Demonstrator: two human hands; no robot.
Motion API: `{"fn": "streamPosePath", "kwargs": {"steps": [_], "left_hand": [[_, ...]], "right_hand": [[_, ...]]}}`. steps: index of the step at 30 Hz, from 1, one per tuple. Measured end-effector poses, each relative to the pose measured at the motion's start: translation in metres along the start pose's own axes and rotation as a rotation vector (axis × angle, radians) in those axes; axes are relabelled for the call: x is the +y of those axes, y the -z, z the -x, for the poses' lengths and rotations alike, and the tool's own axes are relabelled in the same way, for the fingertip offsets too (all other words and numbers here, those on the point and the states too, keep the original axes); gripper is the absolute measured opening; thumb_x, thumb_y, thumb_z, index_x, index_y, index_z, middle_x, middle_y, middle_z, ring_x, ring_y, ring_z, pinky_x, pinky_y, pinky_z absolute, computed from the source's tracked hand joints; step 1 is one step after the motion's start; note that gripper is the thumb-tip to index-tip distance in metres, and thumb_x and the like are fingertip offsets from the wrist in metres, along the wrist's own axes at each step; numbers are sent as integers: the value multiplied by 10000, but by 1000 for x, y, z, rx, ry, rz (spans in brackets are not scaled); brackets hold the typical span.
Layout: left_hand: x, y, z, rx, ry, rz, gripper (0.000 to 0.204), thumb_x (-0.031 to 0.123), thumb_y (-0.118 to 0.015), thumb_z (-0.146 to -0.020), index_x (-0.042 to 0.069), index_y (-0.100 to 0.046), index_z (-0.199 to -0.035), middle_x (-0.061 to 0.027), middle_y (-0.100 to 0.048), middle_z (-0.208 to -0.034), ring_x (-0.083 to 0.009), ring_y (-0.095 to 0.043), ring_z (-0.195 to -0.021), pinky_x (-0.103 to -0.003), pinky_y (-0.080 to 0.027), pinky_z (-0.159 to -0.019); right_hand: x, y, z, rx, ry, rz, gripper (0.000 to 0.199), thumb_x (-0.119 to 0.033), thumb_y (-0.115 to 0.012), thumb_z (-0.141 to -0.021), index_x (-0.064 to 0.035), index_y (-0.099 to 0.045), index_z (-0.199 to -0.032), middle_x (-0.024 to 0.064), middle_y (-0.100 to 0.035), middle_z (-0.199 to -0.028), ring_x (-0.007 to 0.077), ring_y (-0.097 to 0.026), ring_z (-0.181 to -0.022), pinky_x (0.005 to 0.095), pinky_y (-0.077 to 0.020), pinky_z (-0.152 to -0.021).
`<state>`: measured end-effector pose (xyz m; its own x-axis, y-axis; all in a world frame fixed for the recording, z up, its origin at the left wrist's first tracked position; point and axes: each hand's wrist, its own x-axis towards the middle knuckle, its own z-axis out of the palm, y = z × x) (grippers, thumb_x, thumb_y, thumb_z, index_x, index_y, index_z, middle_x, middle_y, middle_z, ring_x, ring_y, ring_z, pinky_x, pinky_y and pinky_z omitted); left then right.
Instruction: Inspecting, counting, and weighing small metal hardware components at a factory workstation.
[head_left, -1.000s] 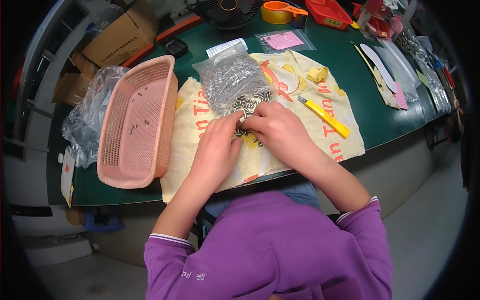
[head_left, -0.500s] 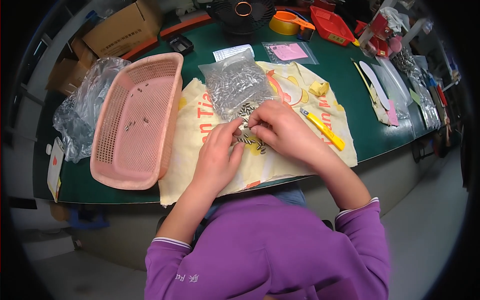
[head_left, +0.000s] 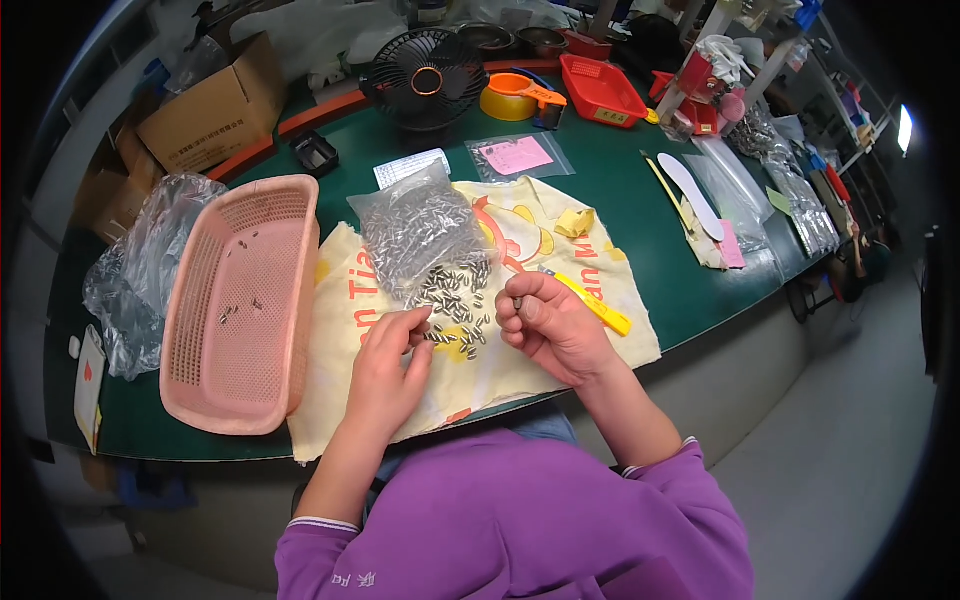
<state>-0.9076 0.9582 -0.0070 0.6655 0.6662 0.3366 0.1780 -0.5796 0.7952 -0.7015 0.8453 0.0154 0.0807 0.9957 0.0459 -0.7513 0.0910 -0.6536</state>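
Note:
My right hand is raised beside the loose pile, thumb and index finger pinched on a small metal pin, only partly visible. My left hand rests on the printed cream cloth at the pile's left edge. Its fingers are bent, with a gap between thumb and index finger; the other fingertips are partly hidden. Between the hands lie many small shiny metal pins, spilling from the mouth of a clear plastic bag full of them. Behind my right hand a yellow utility knife lies on the cloth.
A pink plastic basket with several pins in it stands at the left, by a crumpled clear bag. A black fan, orange tape and red tray sit at the back. A white spatula-like strip lies right.
My right hand has drawn back from the pile and turned, showing a pin in its fingertips. My left hand stays by the pile. The whole view has shifted, with more of the background showing.

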Motion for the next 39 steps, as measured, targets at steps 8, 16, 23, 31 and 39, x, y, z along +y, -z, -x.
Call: {"fn": "streamPosePath", "kwargs": {"steps": [8, 16, 23, 31, 39], "left_hand": [[-2, -1, -1, -13, -2, -7, 393, -48, -664, -847, 20, -614, -1231, -115, -638, -1052, -217, -652, -908, -330, -558, -813], [-3, 1, -2, -9, 1, -28, 371, -60, -651, -854, 12, -617, -1216, -117, -638, -1045, -221, -654, -915, -320, -553, -800], [-8, -5, -5, 33, -23, -48, 314, -76, -626, -867, -6, -638, -1173, -124, -633, -1040, -210, -657, -915, -304, -552, -780], [17, 4, 23, 67, -166, -216, 305, -100, -592, -846, -26, -626, -1139, -149, -623, -1023, -251, -615, -872, -327, -519, -756], [14, -17, 50, 178, -358, -353, 301, -142, -579, -837, -27, -606, -1115, -178, -604, -1057, -302, -607, -910, -354, -510, -794]], "right_hand": [[-8, -8, 1, 118, 113, 153, 258, -88, -728, -912, -85, -614, -1143, 47, -623, -1004, 129, -560, -855, 275, -481, -783], [-16, -8, 3, 149, 244, 272, 339, -12, -741, -865, -70, -611, -1172, 17, -575, -963, 117, -542, -859, 264, -465, -775], [-39, 0, 25, 213, 323, 353, 200, -29, -733, -897, -23, -663, -1084, 22, -642, -965, 102, -583, -834, 255, -496, -782], [-128, 43, 95, 566, 1002, 643, 145, 1, -656, -941, -23, -613, -1077, 84, -692, -1040, 115, -617, -849, 263, -520, -797], [-231, 77, 143, 902, 1918, 957, 174, -111, -703, -962, -18, -621, -1084, 57, -692, -997, 92, -627, -885, 226, -512, -826]]}}
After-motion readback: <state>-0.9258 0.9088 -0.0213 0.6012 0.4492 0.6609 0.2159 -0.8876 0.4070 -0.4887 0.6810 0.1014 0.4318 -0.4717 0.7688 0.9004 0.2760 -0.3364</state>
